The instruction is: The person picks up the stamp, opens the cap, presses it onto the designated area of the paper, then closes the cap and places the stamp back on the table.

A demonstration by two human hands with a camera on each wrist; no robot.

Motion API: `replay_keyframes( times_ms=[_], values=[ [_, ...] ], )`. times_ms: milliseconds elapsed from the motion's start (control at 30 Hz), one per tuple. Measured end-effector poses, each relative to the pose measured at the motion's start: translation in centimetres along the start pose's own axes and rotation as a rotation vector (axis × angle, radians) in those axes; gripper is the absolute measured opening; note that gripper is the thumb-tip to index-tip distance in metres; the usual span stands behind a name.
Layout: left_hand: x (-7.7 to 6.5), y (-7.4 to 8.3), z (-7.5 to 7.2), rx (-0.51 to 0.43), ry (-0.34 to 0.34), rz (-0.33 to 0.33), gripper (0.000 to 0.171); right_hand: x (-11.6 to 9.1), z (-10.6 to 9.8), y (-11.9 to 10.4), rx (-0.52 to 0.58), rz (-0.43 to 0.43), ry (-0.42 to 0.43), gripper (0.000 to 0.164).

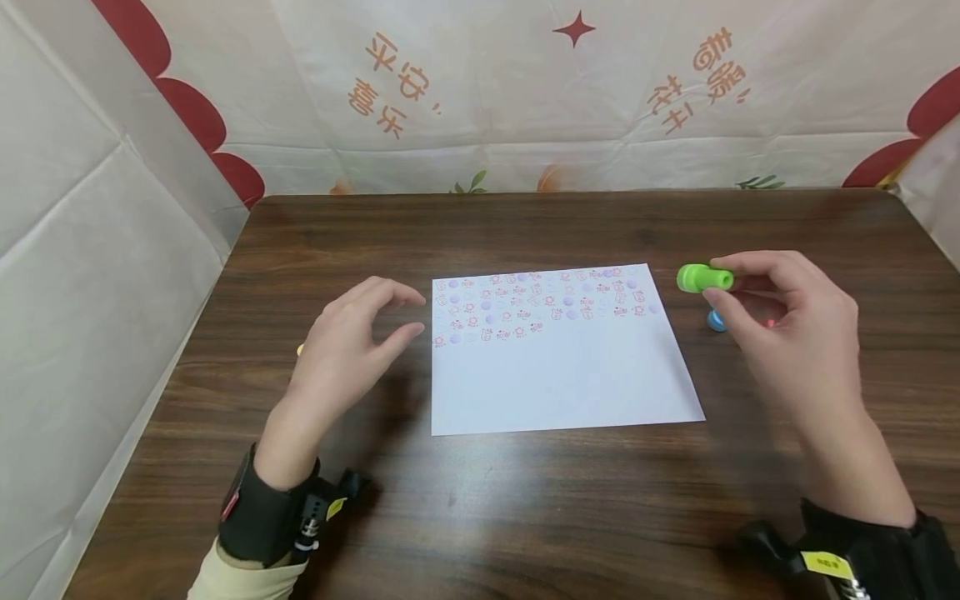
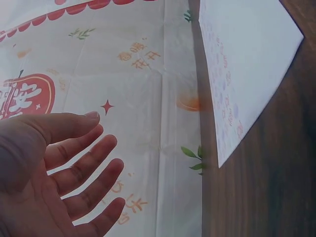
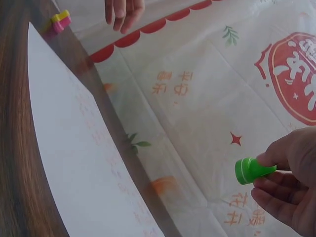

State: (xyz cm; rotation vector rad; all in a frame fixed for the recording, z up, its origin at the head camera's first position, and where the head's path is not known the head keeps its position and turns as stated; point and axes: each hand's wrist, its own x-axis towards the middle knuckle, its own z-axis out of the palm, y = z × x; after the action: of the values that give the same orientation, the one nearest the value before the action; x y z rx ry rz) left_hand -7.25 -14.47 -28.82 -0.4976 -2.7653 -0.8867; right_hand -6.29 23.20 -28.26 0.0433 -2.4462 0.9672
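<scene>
Between thumb and fingers, my right hand [image 1: 806, 333] pinches a small green stamp [image 1: 702, 278] by its narrow end. It is above the table, just right of the paper; the right wrist view shows the same green stamp [image 3: 248, 170] with its wide end pointing away from the hand. A white sheet of paper [image 1: 562, 383] lies flat, its upper part covered in rows of small red and purple prints. My left hand [image 1: 341, 350] hovers beside the paper's left edge, fingers loosely bent and holding nothing. In the left wrist view its fingers [image 2: 94, 180] are spread apart.
A blue stamp [image 1: 716, 321] stands on the dark wooden table [image 1: 487, 517], partly behind my right hand. Left of the paper, a yellow and pink pair of pieces [image 3: 60, 22] is mostly hidden by my left hand in the head view. A printed cloth [image 1: 510, 92] hangs behind the table.
</scene>
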Motion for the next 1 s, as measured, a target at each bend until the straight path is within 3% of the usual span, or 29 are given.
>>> replay_keyframes(
  times_ms=[333,733,1000],
  values=[
    [0.0,0.6,0.5,-0.013,-0.029,-0.017,0.028,-0.2,1.0,-0.7,0.099,-0.011,-0.053,0.032],
    [0.4,0.9,3.2,-0.108,-0.074,0.030,0.025,-1.0,2.6,-1.2,0.149,-0.035,-0.179,0.030],
    [0.7,1.7,4.5,-0.123,-0.122,0.036,0.024,-1.6,3.6,-2.0,0.179,0.002,-0.265,0.030]
  ],
)
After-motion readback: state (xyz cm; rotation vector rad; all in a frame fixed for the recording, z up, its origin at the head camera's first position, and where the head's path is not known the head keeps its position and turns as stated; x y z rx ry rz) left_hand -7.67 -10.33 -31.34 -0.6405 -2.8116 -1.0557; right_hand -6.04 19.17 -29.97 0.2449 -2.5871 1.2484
